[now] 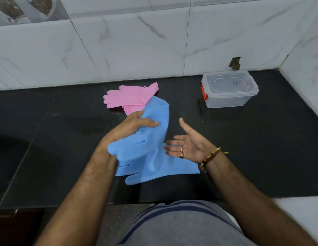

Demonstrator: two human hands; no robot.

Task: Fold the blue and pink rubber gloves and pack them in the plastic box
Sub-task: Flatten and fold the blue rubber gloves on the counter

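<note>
My left hand grips a blue rubber glove at its middle and holds it off the black counter, cuff pointing away, fingers drooping toward me. A second blue glove lies flat on the counter beneath it, fingers to the left. My right hand hovers open, palm up, just right of the held glove and above the flat one's cuff. Pink gloves lie stacked behind the blue ones, fingers to the left. The clear plastic box with a red latch stands at the back right, its lid on.
The black counter ends at a white marble-tiled wall behind and on the right. A hole in the wall sits just behind the box. The counter's front edge runs near my waist.
</note>
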